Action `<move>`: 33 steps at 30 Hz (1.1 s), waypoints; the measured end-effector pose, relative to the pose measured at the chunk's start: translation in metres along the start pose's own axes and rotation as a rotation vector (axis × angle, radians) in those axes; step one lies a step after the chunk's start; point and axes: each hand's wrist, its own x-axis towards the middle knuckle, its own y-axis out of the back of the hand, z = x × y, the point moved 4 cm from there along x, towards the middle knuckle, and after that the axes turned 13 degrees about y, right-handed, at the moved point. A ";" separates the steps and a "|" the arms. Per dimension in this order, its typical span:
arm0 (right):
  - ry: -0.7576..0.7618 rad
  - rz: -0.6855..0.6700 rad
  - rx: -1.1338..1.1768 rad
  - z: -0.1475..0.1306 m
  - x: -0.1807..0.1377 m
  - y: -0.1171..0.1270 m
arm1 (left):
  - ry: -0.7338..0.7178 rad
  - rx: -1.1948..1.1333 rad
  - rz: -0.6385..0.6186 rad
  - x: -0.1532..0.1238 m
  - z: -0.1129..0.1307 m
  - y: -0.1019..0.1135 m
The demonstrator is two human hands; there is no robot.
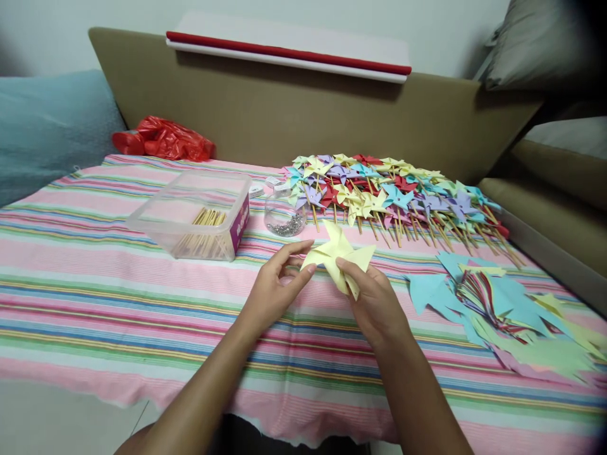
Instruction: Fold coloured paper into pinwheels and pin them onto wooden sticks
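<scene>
A pale yellow paper pinwheel (333, 251) is held up over the striped cloth, its folded blades facing me. My right hand (379, 297) pinches it, the thumb pressed on the front near the centre and the other fingers curled behind. At the left blade, my left hand (279, 278) has thumb and index finger on either side of the paper, touching it. Beyond the hands stands a clear round tub (285, 218) with small metal pins inside. Whether a stick is attached behind the pinwheel is hidden by my right hand.
A clear plastic box (203, 249) with wooden sticks (208, 218) stands left. Finished pinwheels (374, 189) on sticks are heaped at the back right. Cut paper pieces (512, 303) lie right. A red plastic bag (175, 142) rests before the brown board (284, 120).
</scene>
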 end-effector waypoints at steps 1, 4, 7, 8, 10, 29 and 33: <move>-0.016 -0.035 -0.016 0.001 -0.001 -0.001 | -0.007 -0.015 0.012 0.000 0.001 0.000; -0.038 -0.115 -0.074 0.005 -0.003 -0.003 | -0.003 -0.060 0.039 0.000 0.001 0.003; -0.041 -0.145 -0.135 0.007 -0.004 -0.002 | 0.006 -0.056 0.079 0.001 -0.002 0.005; -0.041 -0.148 -0.157 0.007 -0.004 -0.002 | 0.011 -0.053 0.093 0.001 -0.003 0.005; -0.036 -0.156 -0.189 0.007 -0.005 -0.002 | 0.019 -0.053 0.120 0.001 -0.005 0.006; 0.072 0.001 0.075 0.018 -0.008 -0.018 | 0.275 -0.490 -0.045 -0.005 -0.011 -0.032; 0.068 0.012 0.075 0.024 -0.012 -0.024 | 0.278 -0.591 0.076 -0.005 -0.018 -0.036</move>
